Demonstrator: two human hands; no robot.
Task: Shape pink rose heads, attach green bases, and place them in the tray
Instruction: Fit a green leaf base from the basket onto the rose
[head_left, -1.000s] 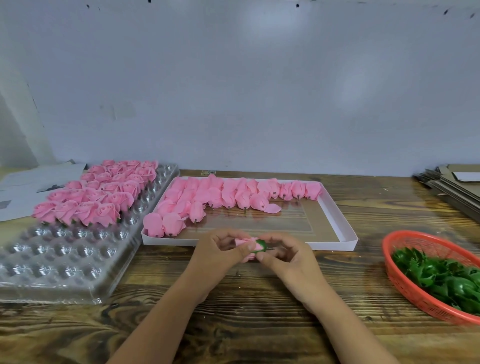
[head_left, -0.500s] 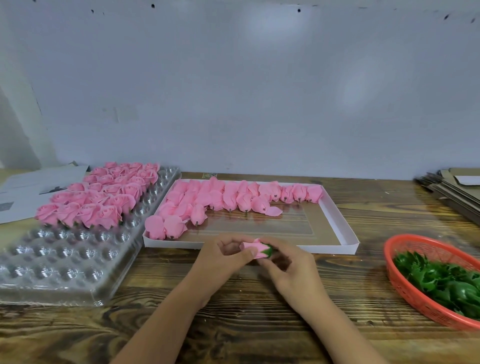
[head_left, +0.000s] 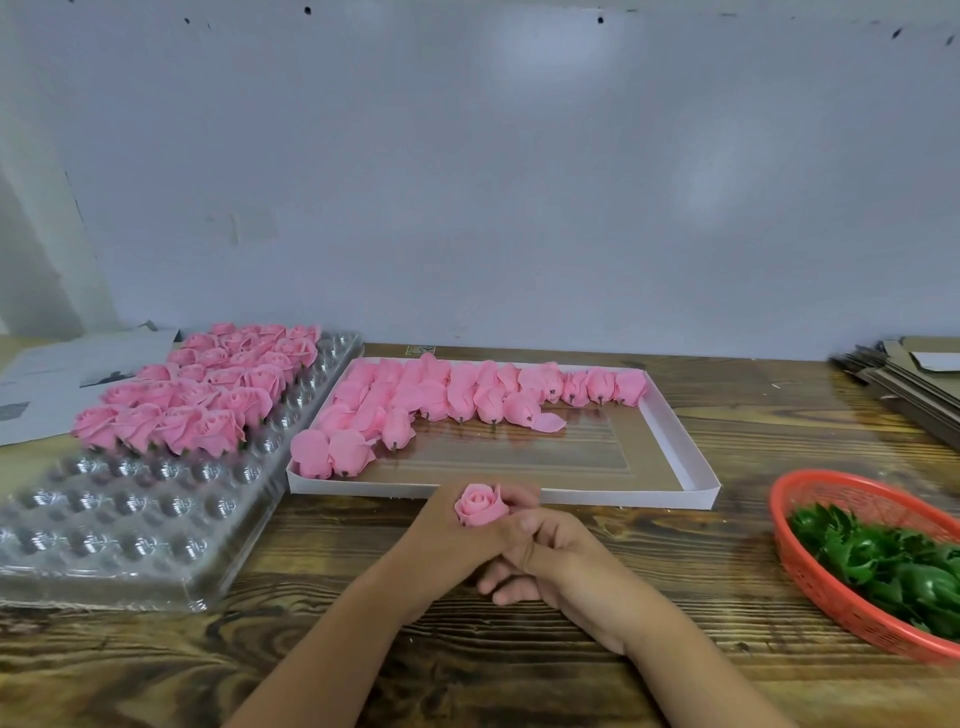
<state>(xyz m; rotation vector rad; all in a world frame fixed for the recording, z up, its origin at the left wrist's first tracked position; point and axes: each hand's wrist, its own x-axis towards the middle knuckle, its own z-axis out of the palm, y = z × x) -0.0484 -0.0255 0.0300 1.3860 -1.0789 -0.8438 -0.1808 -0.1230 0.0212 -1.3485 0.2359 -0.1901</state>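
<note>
A pink rose head points up toward me, held in the curled fingers of my left hand. My right hand is curled against the left from below, its fingers tucked under the rose; the green base is hidden. A clear plastic dimpled tray at the left carries several finished roses at its far end. A white shallow box behind my hands holds several unshaped pink rose heads.
A red mesh basket of green bases sits at the right. Flat cardboard sheets lie at the far right, papers at the far left. A pale wall closes off the wooden table behind.
The rose was lying sideways between both hands' fingertips with the green base showing. It now stands turned up toward me in my left hand, and my right hand has dropped beneath it.
</note>
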